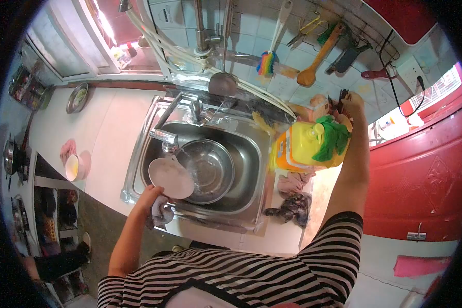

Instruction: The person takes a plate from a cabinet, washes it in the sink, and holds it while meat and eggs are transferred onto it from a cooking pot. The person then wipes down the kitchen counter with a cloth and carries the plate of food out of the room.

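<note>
My left hand (153, 197) grips the edge of a white bowl (172, 178) and a grey cloth (162, 213) hangs beside its fingers. The bowl is tilted over the left part of the steel sink (246, 154), under the faucet (164, 136). A round metal basin (208, 172) stands in the sink, partly behind the bowl. My right hand (352, 104) reaches far to the back right, behind a yellow jug (303, 143) with a green cloth (333, 137) on it. Its fingers are at some dark items by the wall; what they hold is too small to name.
A wooden spoon (307, 77), rainbow brush (267, 64) and scissors (308, 30) hang on the wall. A ladle (223, 84) hangs behind the faucet. On the left counter are a bowl (75, 167) and metal dish (77, 98). A dark plastic bag (293, 209) lies right of the sink.
</note>
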`<action>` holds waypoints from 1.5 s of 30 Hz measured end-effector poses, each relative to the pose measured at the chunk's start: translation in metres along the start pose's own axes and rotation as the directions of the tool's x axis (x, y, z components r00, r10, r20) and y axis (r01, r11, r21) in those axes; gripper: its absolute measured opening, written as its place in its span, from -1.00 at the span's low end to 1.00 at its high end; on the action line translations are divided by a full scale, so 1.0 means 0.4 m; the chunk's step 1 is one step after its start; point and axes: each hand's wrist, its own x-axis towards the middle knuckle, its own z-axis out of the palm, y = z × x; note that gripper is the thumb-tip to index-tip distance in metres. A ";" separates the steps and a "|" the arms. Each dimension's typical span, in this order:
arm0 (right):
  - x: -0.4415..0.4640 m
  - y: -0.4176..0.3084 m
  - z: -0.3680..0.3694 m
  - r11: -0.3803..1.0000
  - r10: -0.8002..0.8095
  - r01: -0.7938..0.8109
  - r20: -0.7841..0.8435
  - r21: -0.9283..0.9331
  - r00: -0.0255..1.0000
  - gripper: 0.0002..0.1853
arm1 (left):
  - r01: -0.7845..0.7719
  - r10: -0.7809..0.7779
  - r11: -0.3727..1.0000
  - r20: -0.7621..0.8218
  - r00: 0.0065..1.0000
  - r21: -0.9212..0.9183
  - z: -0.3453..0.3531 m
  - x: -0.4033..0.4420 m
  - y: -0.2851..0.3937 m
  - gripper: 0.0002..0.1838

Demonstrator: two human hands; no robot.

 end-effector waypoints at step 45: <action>-0.404 -1.509 0.043 0.297 -0.170 -0.248 0.307 0.922 0.936 -0.67 | -0.662 0.193 0.351 -0.641 0.743 -0.662 -0.834 -0.651 -0.494 -0.65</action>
